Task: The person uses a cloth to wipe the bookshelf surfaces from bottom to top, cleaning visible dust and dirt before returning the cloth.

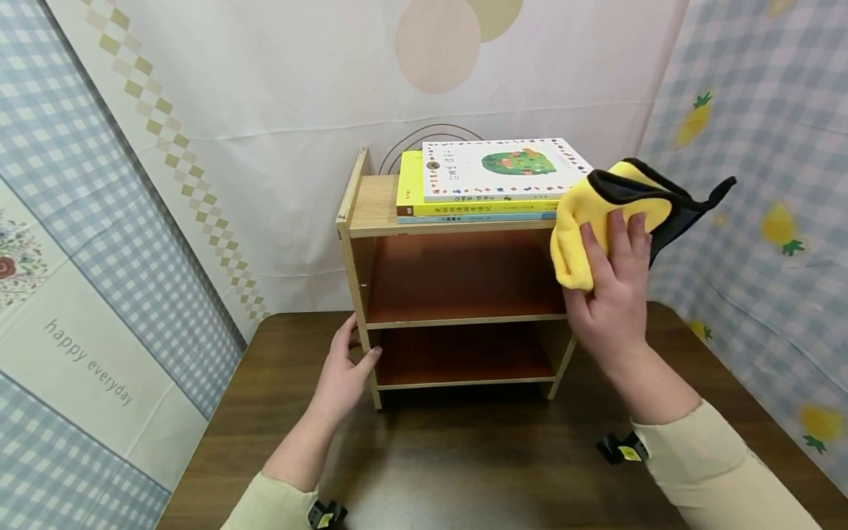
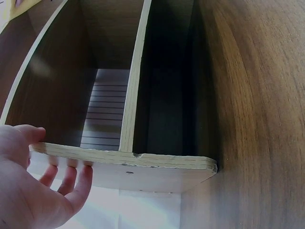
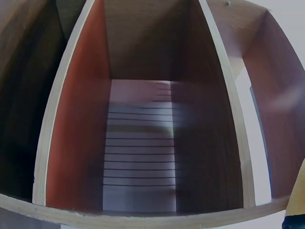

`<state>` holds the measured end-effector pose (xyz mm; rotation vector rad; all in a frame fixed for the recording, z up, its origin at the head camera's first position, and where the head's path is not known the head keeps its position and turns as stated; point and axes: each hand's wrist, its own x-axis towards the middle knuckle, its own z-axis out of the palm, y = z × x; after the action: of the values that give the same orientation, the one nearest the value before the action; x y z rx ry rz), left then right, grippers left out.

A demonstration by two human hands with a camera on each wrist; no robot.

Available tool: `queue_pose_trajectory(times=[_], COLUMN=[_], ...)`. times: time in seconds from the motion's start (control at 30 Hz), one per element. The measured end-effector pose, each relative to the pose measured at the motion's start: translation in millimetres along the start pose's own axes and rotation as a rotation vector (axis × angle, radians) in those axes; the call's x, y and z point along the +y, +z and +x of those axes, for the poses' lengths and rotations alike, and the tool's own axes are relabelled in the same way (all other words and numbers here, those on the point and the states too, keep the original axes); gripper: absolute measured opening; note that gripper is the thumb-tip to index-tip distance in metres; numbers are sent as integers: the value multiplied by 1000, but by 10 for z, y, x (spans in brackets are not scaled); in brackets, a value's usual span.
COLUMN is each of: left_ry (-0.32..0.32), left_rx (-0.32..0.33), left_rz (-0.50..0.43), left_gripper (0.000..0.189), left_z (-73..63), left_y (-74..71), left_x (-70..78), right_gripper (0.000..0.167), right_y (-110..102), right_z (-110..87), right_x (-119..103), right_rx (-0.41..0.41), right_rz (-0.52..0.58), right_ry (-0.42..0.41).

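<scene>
A small wooden shelf unit (image 1: 460, 322) with reddish-brown boards stands on the table. My left hand (image 1: 343, 372) grips the front edge of its left side panel (image 2: 109, 157), thumb on the inner side and fingers on the outer face. In my right hand (image 1: 616, 294) is a folded yellow cloth (image 1: 575, 228) with black trim, held up at the shelf's top right corner, where it covers the upper part of the right side panel. A corner of the cloth (image 3: 296, 198) shows at the edge of the right wrist view.
On the shelf's top board (image 1: 374, 202) lies a stack of books: a white book (image 1: 457, 177) over a yellow book (image 1: 411, 184) and a light blue one. The brown table (image 1: 457, 456) extends in front. Patterned fabric (image 1: 298, 88) hangs behind and along both sides.
</scene>
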<state>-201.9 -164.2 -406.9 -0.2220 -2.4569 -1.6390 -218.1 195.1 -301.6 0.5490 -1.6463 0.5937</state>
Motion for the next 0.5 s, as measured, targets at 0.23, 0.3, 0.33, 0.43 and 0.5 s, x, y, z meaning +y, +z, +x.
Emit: queue_pose_trajectory(times=[0.23,0.3,0.33,0.43,0.5], left_ry=[3,0,-3,-4,-5], left_rx=[5,6,6,7,4], left_rz=[-2,-5,-6,-4,-4], left_gripper=[67,67,67,67,67], left_z=[5,5,3,0,-2], left_y=[6,6,6,7,10], left_x=[3,6,9,8,9], right_gripper=[46,46,45,44,44], right_y=[75,94,105,130,150], right_z=[-22,-23,-20,-18,-17], right_x=[-84,-108,-121,-152,-173], right_rx=[-3,-7,-9,-18,-25], right_rz=[3,6,8,13,22], right_ry=[-17,-26,-31,-47,-62])
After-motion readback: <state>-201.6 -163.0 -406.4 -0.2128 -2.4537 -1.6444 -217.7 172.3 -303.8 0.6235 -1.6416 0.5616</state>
